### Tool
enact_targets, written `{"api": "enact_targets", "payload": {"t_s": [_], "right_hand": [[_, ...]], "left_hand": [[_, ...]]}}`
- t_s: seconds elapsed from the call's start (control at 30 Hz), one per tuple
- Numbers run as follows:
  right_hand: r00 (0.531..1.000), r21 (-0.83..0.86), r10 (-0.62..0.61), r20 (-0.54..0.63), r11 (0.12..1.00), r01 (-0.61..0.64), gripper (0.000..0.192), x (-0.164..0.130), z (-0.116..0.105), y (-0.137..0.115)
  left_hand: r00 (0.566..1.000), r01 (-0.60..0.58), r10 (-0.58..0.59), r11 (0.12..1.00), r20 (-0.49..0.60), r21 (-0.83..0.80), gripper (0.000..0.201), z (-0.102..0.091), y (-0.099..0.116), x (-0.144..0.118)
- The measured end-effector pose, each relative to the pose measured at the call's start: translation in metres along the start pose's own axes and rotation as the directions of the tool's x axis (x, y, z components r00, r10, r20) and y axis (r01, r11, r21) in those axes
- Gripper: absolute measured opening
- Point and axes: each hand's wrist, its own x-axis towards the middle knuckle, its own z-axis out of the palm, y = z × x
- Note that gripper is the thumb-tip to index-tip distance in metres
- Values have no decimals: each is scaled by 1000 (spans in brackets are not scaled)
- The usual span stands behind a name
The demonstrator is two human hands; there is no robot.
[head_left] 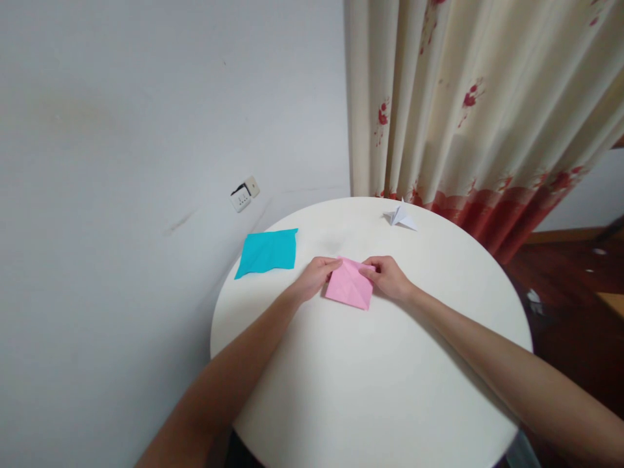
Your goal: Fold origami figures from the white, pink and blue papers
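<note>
A folded pink paper (348,286) with creases lies near the middle of the round white table (370,383). My left hand (316,274) pinches its upper left edge. My right hand (390,275) pinches its upper right corner. Both hands rest on the tabletop with the paper between them.
A teal paper sheet (268,252) lies at the table's left edge. A small white folded paper figure (400,217) sits at the far edge. Behind it hangs a cream curtain (478,110) with red flowers. A wall socket (244,194) is on the grey wall at the left.
</note>
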Motion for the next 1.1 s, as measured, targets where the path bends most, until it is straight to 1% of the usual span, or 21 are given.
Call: {"api": "enact_targets", "payload": {"t_s": [0.13, 0.17, 0.23, 0.3, 0.33, 0.43, 0.5, 0.57, 0.67, 0.73, 0.8, 0.83, 0.9, 1.0, 1.1], "right_hand": [[995, -43, -16, 99, 999, 20, 28, -4, 2, -5], [994, -45, -15, 108, 999, 20, 28, -5, 3, -5], [997, -42, 3, 81, 999, 0, 28, -4, 4, -3], [999, -26, 34, 12, 999, -34, 29, -2, 4, 1], [999, -18, 43, -23, 999, -43, 29, -1, 3, 3], [996, 10, 28, -84, 1000, -27, 29, 2, 0, 6], [994, 39, 13, -110, 999, -8, 30, 2, 0, 6], [989, 96, 31, -144, 995, -17, 37, 1, 2, 3], [971, 276, 153, -186, 956, -98, 58, 1, 7, -1], [957, 429, 244, -155, 890, -157, 63, 0, 9, -3], [959, 503, 276, -68, 840, -206, 56, 0, 11, -5], [963, 498, 268, -25, 839, -220, 51, -1, 11, -5], [970, 439, 242, 26, 869, -229, 46, -2, 10, -7], [971, 362, 237, 6, 905, -223, 46, -4, 9, -10], [972, 332, 232, -22, 919, -212, 47, -4, 9, -9]], "left_hand": [[991, -32, 26, 998, -128, -48, 39, 0, 4, 1], [987, -41, 29, 997, -160, -70, 41, 0, 5, 1], [981, -49, 26, 992, -192, -116, 46, 1, 7, 1], [986, -31, 9, 991, -165, -133, 53, 2, 6, 0], [993, -12, -3, 992, -118, -124, 55, 2, 6, 0], [997, 43, -42, 999, 60, -11, 51, 4, 2, -4], [991, 60, -68, 996, 112, 70, 46, 4, 0, -6], [992, 72, -83, 991, 100, 110, 43, 5, -2, -7], [996, 53, -59, 995, 67, 88, 43, 6, -4, -6], [999, 10, -12, 999, 37, 41, 45, 7, -7, -4], [1000, -28, 28, 999, -6, -16, 48, 10, -10, -1], [999, -40, 39, 998, -29, -41, 50, 11, -11, -1], [997, -51, 46, 996, -62, -77, 52, 13, -13, 1], [996, -55, 47, 994, -77, -99, 53, 16, -15, 1], [997, -53, 47, 994, -67, -97, 50, 17, -17, 2]]}}
